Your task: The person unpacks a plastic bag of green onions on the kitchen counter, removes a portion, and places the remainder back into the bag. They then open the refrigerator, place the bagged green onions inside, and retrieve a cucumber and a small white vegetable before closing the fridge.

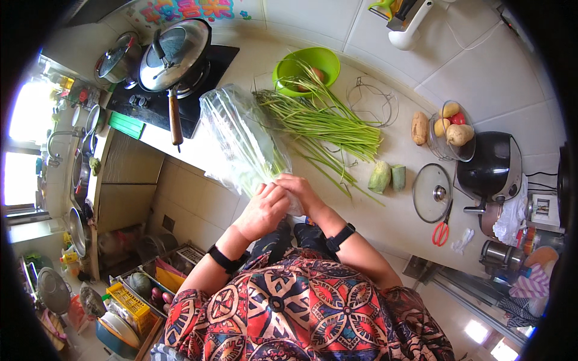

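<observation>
My left hand (263, 211) and my right hand (301, 193) meet at the gathered end of a clear plastic bag (235, 135). Both hands grip the film around the lower ends of green stalks inside; the bag's far part rests at the counter's edge beside the stove. To its right lies a loose pile of long green stalks (334, 128), some reaching toward a green plastic bowl (332, 67) with round brown items in it. Two cut pieces of a pale green vegetable (379, 177) lie nearer the right side.
A lidded wok (174, 58) with a wooden handle stands on the black stove (226, 56). Toward the right are a wire rack (390, 106), a basket of potatoes (459, 135), a glass lid (424, 194), red-handled scissors (440, 232) and a black air fryer (487, 167).
</observation>
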Demonstrator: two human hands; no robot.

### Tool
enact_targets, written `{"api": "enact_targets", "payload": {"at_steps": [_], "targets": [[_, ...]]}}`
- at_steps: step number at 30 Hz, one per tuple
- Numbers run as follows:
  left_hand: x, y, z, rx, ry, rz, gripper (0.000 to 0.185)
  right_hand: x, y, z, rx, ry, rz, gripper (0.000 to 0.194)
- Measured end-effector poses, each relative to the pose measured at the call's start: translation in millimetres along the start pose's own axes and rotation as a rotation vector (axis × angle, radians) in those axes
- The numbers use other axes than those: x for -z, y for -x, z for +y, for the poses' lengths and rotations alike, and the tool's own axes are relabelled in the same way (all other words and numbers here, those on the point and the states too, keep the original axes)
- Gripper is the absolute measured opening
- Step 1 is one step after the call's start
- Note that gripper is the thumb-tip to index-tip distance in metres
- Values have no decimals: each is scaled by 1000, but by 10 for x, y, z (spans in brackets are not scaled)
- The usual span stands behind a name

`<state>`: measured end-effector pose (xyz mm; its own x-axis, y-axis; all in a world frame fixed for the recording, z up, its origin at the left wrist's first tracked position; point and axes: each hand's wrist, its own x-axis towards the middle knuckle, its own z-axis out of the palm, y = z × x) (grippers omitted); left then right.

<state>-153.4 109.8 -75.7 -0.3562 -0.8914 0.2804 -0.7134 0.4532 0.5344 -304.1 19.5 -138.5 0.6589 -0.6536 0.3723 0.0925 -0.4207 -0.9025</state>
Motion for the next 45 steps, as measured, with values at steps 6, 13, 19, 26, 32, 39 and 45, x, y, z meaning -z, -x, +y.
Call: {"api": "enact_targets", "payload": {"at_steps": [6,13,19,26,32,39,45], "targets": [[67,230,180,131,54,178,11,-540,-412,89,-323,178,-323,21],[745,376,194,543,190,884,19,-877,-769,-583,127,41,-314,13],[1512,210,-23,388,781,1291,23,101,-801,-235,-424,88,-150,25],[1638,31,-77,386,800,1291,24,-398,-123,885,-260,643,-699,42],[1978,172,27,355,786,1309,15,408,-85,1232,-312,724,-97,52],[2308,19,568,425,608,1509,9,991,-215,1073,-382,802,-138,63],[2559,-15,1097,176,784,952,23,679,-378,553,-577,393,-113,29]]}}
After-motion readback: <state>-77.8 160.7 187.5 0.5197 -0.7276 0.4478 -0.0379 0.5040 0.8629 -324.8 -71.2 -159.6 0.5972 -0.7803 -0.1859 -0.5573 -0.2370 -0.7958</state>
